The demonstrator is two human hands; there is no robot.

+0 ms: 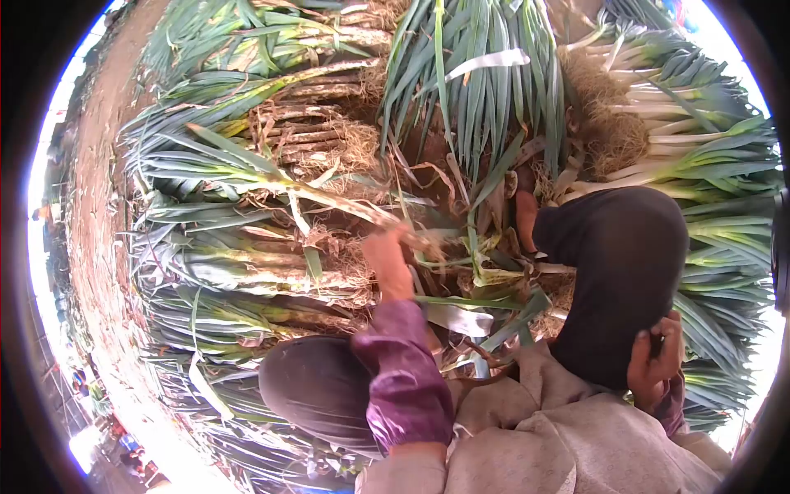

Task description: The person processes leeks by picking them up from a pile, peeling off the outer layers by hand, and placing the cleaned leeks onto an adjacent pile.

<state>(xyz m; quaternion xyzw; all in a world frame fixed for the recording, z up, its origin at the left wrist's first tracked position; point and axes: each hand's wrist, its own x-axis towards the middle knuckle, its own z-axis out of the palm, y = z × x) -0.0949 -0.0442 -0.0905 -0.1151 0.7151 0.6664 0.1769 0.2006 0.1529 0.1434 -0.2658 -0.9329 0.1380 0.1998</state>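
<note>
My left hand (388,257) is closed round the root end of a leek (329,199). Its pale stalk slants up and to the left, with the long green leaves fanned out over other leeks. Around the gripped end the roots look blurred. At the outer side of my right knee, my right hand (656,356) is curled closed; whatever its fingers hold, if anything, is hidden. Loose leaves and peeled scraps (485,276) lie on the ground between my legs.
Untrimmed leeks (263,255) with brown outer skins are piled on the left. Ahead rises a heap of green leaves (485,90). Cleaned white leeks (650,123) with bushy roots are stacked at the right. My knees (617,263) stand either side of the scraps.
</note>
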